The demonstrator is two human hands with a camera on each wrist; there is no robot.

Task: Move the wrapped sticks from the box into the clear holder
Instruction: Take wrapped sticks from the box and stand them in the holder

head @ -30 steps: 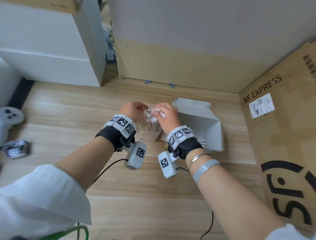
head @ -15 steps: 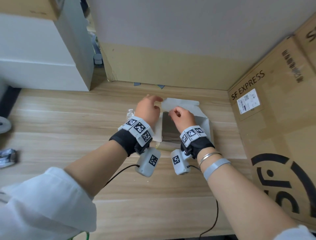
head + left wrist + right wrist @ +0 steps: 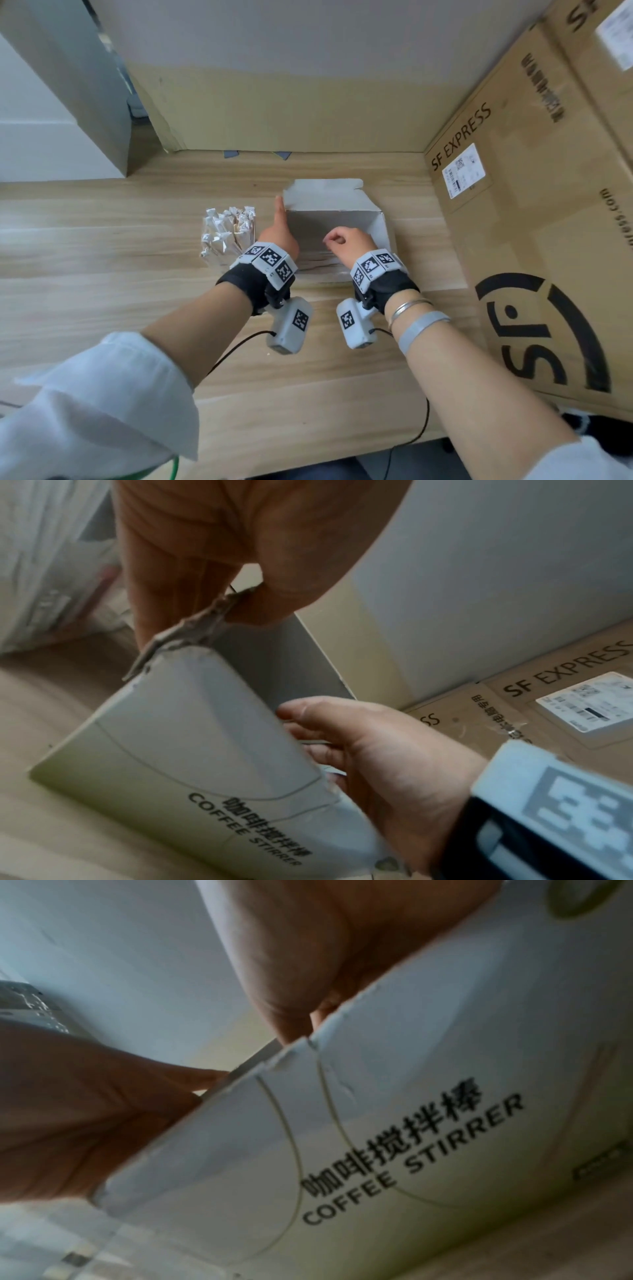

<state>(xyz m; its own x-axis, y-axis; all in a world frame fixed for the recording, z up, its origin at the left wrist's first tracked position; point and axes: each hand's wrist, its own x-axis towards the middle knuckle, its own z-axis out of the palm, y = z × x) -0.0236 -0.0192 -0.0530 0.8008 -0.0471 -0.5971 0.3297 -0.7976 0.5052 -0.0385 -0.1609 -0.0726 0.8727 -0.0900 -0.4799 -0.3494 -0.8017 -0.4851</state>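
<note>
The clear holder [image 3: 219,253] stands on the table packed with several wrapped sticks [image 3: 228,219]. Right of it lies the white "COFFEE STIRRER" box [image 3: 356,202], its top open, with more wrapped sticks [image 3: 317,265] stacked inside. My left hand [image 3: 278,236] pinches the box's left wall [image 3: 192,631], one finger straight along it. My right hand [image 3: 342,240] reaches into the box with curled fingers. In the left wrist view a thin pale stick [image 3: 313,742] shows between the thumb and fingers of the right hand [image 3: 369,750]. The right wrist view shows the fingertips [image 3: 294,1026] going behind the box's printed wall [image 3: 445,1083].
A big "SF EXPRESS" carton [image 3: 534,205] stands close on the right. Cardboard sheets [image 3: 281,113] line the back. A white block [image 3: 61,113] stands at the back left. Bare wooden table [image 3: 102,267] lies left of and in front of the box.
Both hands have left the holder, which now stands alone. The left hand has taken hold of the box's left wall. The right hand has gone down into the box.
</note>
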